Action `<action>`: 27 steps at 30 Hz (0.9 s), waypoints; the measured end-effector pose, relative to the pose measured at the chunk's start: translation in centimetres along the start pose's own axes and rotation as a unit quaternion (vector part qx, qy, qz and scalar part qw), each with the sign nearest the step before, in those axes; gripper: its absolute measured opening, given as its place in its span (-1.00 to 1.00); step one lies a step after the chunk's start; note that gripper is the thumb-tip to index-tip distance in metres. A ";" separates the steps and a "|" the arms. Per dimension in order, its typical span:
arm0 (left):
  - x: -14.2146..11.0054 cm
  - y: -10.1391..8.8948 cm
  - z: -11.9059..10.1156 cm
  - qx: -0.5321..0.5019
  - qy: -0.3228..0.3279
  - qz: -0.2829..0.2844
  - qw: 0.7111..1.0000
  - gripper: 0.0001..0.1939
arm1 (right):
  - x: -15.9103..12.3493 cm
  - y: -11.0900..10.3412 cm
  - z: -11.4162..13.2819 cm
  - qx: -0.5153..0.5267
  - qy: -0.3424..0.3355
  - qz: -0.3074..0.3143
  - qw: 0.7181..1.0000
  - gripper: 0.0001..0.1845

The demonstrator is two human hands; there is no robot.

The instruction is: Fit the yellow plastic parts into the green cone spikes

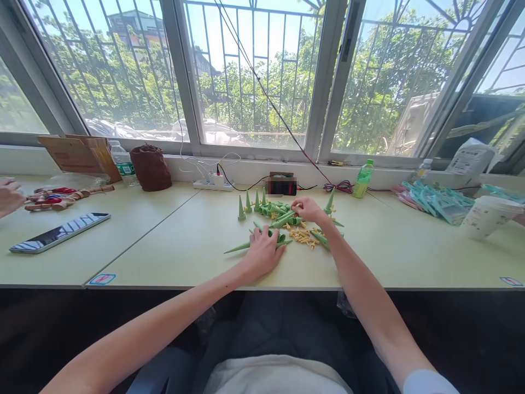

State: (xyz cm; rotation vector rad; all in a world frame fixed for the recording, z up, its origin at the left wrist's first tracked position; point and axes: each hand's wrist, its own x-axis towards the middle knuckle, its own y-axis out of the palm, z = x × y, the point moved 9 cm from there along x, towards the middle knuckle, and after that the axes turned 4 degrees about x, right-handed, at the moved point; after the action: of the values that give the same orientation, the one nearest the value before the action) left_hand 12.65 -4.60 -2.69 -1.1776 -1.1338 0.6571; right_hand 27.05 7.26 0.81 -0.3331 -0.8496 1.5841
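A pile of hollow green plastic cones (283, 218) lies on the table in front of me. My left hand (264, 249) rests palm down on several cones at the near left of the pile, its fingers apart and bent over them. At the pile's upper right, my right hand (307, 210) has thumb and fingers pinched together by a cone; what is between the fingertips is too small to make out. Small yellow plastic pegs (303, 237) are heaped between my forearms. Behind my left hand, several green cones (241, 208) stand upright, and another upright cone (330, 201) is beyond my right wrist.
A black device (282, 185) and a power strip (212, 185) sit by the window wall. On the left are a phone (60, 232), a brown pouch (150, 168) and another person's hand (10, 196). A green bottle (363, 179), turquoise pieces (441, 201) and a white cup (490, 217) are on the right.
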 end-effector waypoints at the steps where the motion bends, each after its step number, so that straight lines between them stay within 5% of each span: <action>1: 0.1 0.1 0.0 0.003 -0.005 0.005 1.000 -0.55 | -0.1 0.2 -0.2 -0.017 0.006 0.019 1.000 -0.83; 8: 0.6 -0.1 0.5 -0.005 -0.015 0.004 1.000 -0.45 | -0.5 0.3 -0.6 -0.113 0.027 0.054 0.992 -0.82; 18: 1.5 -1.4 4.6 -0.136 -0.069 -0.016 0.988 -0.32 | -0.3 -0.5 0.1 -0.159 -0.003 -0.003 0.987 -0.84; 22: 2.7 -3.8 9.1 -0.212 -0.163 -0.106 0.958 -0.15 | -0.9 -3.4 2.0 -0.098 -0.065 -0.171 0.978 -0.80; 25: 3.9 -4.6 13.9 -0.274 -0.265 -0.154 0.911 0.09 | -3.3 -7.0 3.5 -0.055 -0.105 -0.354 0.928 -0.70; 27: 5.6 -3.8 16.0 -0.330 -0.266 -0.125 0.897 0.26 | -5.4 -9.2 3.7 -0.054 -0.098 -0.460 0.881 -0.67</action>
State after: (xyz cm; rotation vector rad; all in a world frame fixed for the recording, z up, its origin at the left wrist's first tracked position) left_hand -0.81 5.08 2.42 -1.4139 -2.0487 0.4035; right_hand 32.52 0.81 8.27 0.1627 -1.0422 0.6791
